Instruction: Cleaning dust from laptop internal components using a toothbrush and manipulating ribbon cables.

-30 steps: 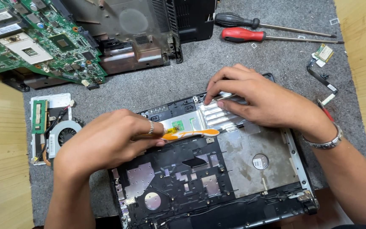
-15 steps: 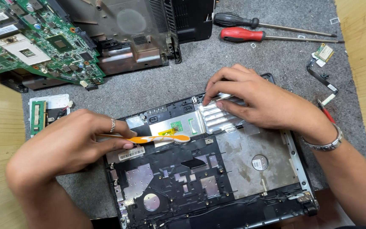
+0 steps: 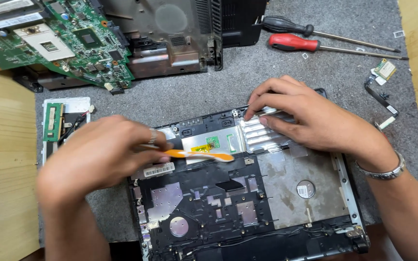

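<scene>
A black laptop case shell point(image 3: 228, 217) lies open side up on a grey mat, with silver foil patches and a small green board inside. My left hand point(image 3: 97, 154) grips an orange brush-like tool point(image 3: 204, 155), its head lying across the shell's upper part beside the green board. My right hand point(image 3: 310, 118) rests flat on the silver foil strip point(image 3: 262, 137) at the shell's top right, fingertips pressing its far edge. A metal bracelet is on that wrist.
A green motherboard point(image 3: 54, 38) and a dark laptop base point(image 3: 180, 34) lie at the back left. Two screwdrivers, one black point(image 3: 286, 24), one red point(image 3: 296, 43), lie at the back right. A memory stick on a white tray point(image 3: 53, 121) sits left; small parts point(image 3: 385, 70) right.
My left hand has slid left and back again with the orange tool, sweeping its head over the shell's upper part. My right hand has stayed on the foil strip.
</scene>
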